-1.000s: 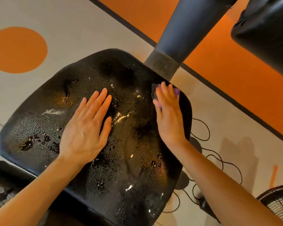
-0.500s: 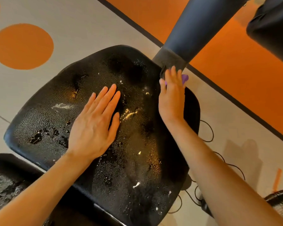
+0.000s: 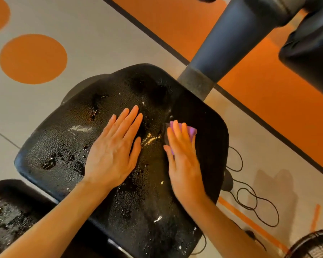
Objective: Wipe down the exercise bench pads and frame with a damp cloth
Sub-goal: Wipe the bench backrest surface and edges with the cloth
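A black textured seat pad (image 3: 67,146), worn and wet in patches, fills the middle of the head view. My left hand (image 3: 114,148) lies flat on its centre, fingers together, holding nothing. My right hand (image 3: 183,155) presses a purple cloth (image 3: 191,131) flat onto the pad's right half; most of the cloth is hidden under the fingers. A dark grey frame post (image 3: 218,58) rises from the pad's far right corner. A second worn black pad (image 3: 9,216) shows at the lower left.
The floor is grey with orange circles (image 3: 33,58) and a wide orange band (image 3: 268,101) edged in black. A black cable (image 3: 250,202) loops on the floor right of the seat. A fan grille (image 3: 317,244) sits at the bottom right, another black pad (image 3: 311,53) at the top right.
My right hand has pulled the purple cloth back from the base of the frame post onto the pad's right half. My left hand stays flat on the pad.
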